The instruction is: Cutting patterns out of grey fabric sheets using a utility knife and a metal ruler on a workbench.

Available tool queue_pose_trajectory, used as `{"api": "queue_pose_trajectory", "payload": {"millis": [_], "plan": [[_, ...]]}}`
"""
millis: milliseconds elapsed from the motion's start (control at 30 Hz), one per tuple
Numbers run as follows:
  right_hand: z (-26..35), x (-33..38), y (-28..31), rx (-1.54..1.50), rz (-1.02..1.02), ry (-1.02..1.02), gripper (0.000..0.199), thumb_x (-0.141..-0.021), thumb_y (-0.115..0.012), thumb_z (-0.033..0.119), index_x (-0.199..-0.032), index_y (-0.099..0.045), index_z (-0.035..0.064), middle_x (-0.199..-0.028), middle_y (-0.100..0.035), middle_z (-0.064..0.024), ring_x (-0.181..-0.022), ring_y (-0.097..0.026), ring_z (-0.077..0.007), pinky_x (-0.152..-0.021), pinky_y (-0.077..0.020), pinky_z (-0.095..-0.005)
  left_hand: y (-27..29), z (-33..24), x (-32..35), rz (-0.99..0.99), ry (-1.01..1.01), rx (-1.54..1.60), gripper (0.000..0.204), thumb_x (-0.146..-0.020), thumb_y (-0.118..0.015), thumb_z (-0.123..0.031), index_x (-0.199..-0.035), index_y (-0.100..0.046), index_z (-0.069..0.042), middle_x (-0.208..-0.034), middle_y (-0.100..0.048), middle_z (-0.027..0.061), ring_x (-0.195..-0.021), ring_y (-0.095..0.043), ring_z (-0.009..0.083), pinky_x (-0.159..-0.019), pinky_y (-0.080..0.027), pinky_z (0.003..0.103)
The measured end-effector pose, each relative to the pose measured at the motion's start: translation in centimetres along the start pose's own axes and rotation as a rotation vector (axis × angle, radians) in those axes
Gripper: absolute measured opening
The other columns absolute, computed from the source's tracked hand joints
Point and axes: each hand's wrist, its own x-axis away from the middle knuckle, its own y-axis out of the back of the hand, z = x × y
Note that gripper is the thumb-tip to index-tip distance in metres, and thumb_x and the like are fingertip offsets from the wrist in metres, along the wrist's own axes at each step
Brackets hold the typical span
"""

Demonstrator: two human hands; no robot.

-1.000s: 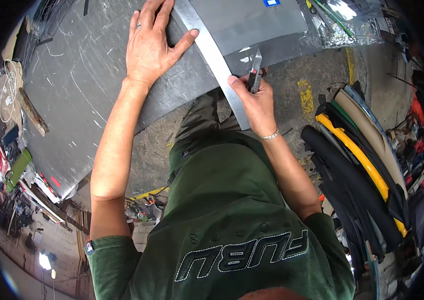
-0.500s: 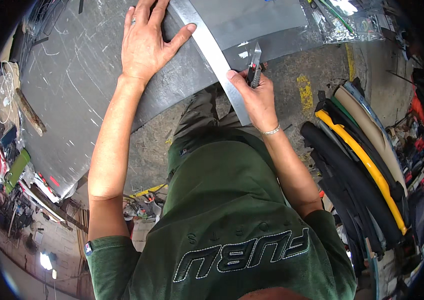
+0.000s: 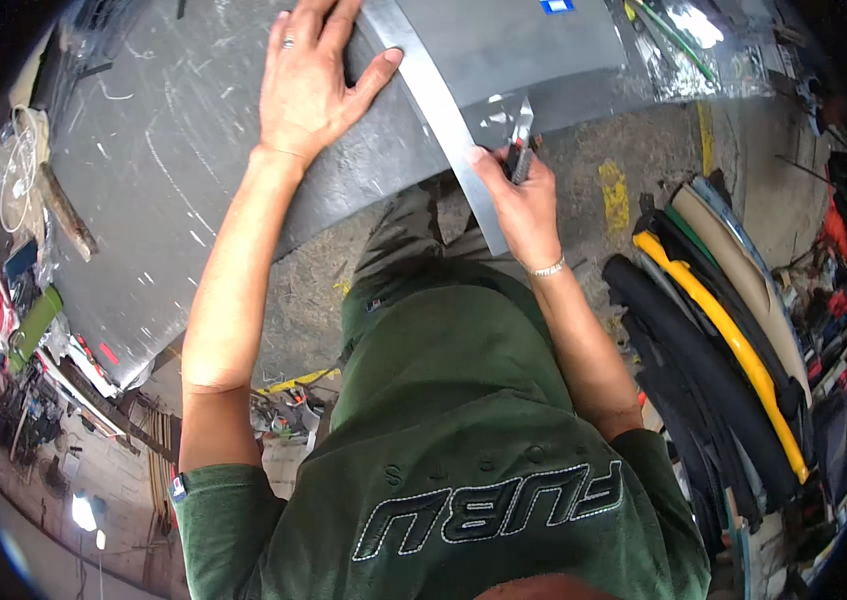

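My left hand (image 3: 312,90) lies flat on the dark grey table top, its fingers stretched forward and cut off by the upper edge of the picture. Its thumb rests on a long metal straightedge (image 3: 431,105), which slants across the table and sticks out past the near edge. In my right hand (image 3: 524,205) is a utility knife (image 3: 519,155), blade pointing up and away. The right thumb touches the straightedge near its close end. Right of the straightedge lies a smooth grey sheet (image 3: 524,45).
A blue-and-white label (image 3: 556,5) shows at the top. Crumpled clear plastic (image 3: 694,55) sits at the table's right. Rolls of material, including a yellow roll (image 3: 734,340) and black rolls (image 3: 679,350), lean at the right. A wooden stick (image 3: 67,210) lies on the left among clutter.
The whole view has shifted slightly, showing more of the blue-and-white label. Both hands, the straightedge and the knife keep nearly the same places relative to the table.
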Motion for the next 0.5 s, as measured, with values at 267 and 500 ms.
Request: {"api": "queue_pose_trajectory", "payload": {"millis": [267, 500], "plan": [[-0.8, 0.3, 0.0, -0.078, -0.027, -0.019, 0.028, -0.092, -0.081, 0.021, -0.079, -0.059, 0.0102, -0.073, -0.046, 0.0113, -0.067, -0.038, -0.0021, -0.059, -0.0326, -0.0233, -2.0, 1.9, 0.4, -0.160, -0.091, 0.069, 0.052, -0.095, -0.051, -0.017, -0.146, -0.055, -0.009, -0.147, -0.049, 0.0186, -0.144, -0.040, 0.0402, -0.122, -0.030, 0.049], [-1.3, -0.1, 0.1, -0.054, -0.015, 0.063, 0.030, -0.092, -0.082, 0.022, -0.078, -0.062, 0.0050, -0.069, -0.053, 0.0083, -0.064, -0.043, -0.0034, -0.057, -0.0372, -0.0242, -2.0, 1.2, 0.4, -0.200, -0.039, 0.032, 0.052, -0.093, -0.059, -0.027, -0.142, -0.059, -0.009, -0.142, -0.052, 0.0164, -0.143, -0.041, 0.0394, -0.121, -0.031, 0.051]]}}
